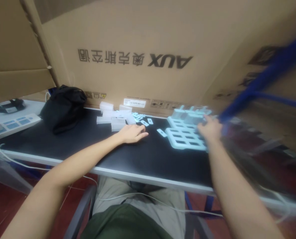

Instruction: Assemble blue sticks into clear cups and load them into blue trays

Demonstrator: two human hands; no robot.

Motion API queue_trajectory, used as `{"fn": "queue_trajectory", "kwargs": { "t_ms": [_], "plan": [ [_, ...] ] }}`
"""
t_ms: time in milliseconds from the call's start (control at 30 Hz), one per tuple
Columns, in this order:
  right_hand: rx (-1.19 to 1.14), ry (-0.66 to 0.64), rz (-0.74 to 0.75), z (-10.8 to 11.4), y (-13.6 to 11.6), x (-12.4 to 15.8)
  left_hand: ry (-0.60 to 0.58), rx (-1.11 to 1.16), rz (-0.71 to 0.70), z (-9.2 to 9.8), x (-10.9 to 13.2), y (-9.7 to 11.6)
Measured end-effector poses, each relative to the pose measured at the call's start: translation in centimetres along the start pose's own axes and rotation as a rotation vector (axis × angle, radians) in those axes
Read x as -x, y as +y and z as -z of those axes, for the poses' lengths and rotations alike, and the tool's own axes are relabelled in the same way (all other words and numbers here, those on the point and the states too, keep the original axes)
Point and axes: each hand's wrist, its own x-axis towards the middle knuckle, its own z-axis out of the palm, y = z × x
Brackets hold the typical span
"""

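My left hand [133, 133] rests palm down on the black tabletop, fingers loosely bent and thumb apart, with nothing in it. Just behind it lies a cluster of small white boxes [118, 124]. Small light-blue flat pieces with a slot [144, 123] are scattered beyond its fingertips, and one lies apart nearer the trays. On the right, light-blue plastic trays with rectangular openings [186, 143] overlap one another. The rear one has upright tabs. My right hand [211, 130] grips the right edge of these trays; motion blurs its fingers, and the far side of the grip is hidden.
A large cardboard box [128, 30] stands behind the black table [148, 164]. A black cloth bag [63, 108] and a white power strip [20, 125] are at the left. Blue metal bars [259, 78] slant at the right. A white cable hangs across my lap.
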Motion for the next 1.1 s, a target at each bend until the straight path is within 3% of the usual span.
{"fn": "queue_trajectory", "kwargs": {
  "t_ms": [233,533,800,1100],
  "plan": [
    [-0.106,-0.072,-0.155,1.4,-1.1,0.7,-0.006,0.0,-0.006,0.1,0.1,0.1],
    [-0.12,-0.125,-0.151,3.0,-1.3,0.8,-0.022,0.006,0.007,0.3,0.1,0.2],
    [-0.076,-0.082,-0.13,2.9,-1.6,1.1,-0.029,-0.009,0.009,0.3,0.1,0.2],
    [-0.176,-0.053,-0.13,3.0,-1.5,1.6,-0.018,-0.028,-0.011,0.0,0.0,-0.1]
  ]
}}
